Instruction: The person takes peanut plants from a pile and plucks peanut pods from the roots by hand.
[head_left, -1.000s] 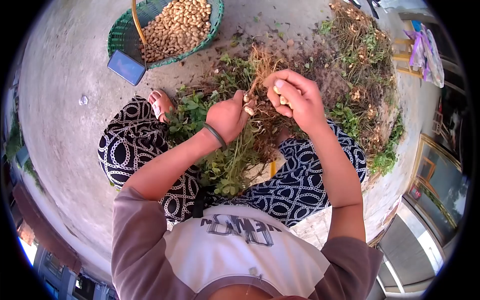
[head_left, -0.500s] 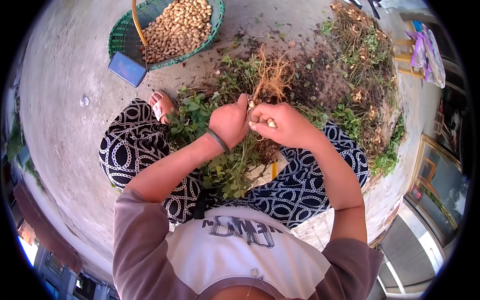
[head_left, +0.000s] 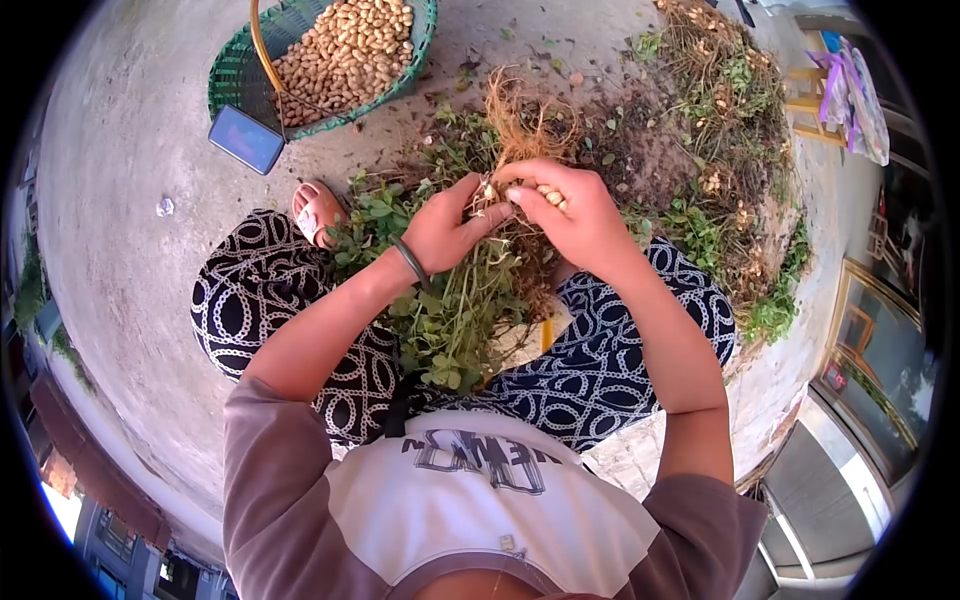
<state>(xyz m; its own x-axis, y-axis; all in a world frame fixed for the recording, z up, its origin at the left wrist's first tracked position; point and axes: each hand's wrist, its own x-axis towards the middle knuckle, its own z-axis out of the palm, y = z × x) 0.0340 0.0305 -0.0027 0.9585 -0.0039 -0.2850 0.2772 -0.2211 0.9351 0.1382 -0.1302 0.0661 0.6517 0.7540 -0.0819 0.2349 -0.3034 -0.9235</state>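
Observation:
A peanut plant (head_left: 470, 310) lies across my lap, its leafy stems toward me and its brown roots (head_left: 530, 125) pointing away. My left hand (head_left: 445, 220), with a dark band at the wrist, is closed round the stems just below the roots. Right beside it, my right hand (head_left: 570, 205) has thumb and forefinger pinched at the root base. Several pale peanuts (head_left: 552, 197) sit inside its curled fingers. A few more pods show between the two hands, partly hidden by the fingers.
A green basket (head_left: 225, 75) of picked peanuts (head_left: 350, 50) stands at the upper left, with a phone (head_left: 246, 140) at its rim. A heap of peanut plants (head_left: 725, 100) lies at the right. Loose soil and leaves cover the ground ahead. A bare foot (head_left: 317, 212) rests near the basket.
The left hand has opened its grip a little and turned, and its thumb now points to the right hand. The right hand has moved slightly up, and more peanuts show in it.

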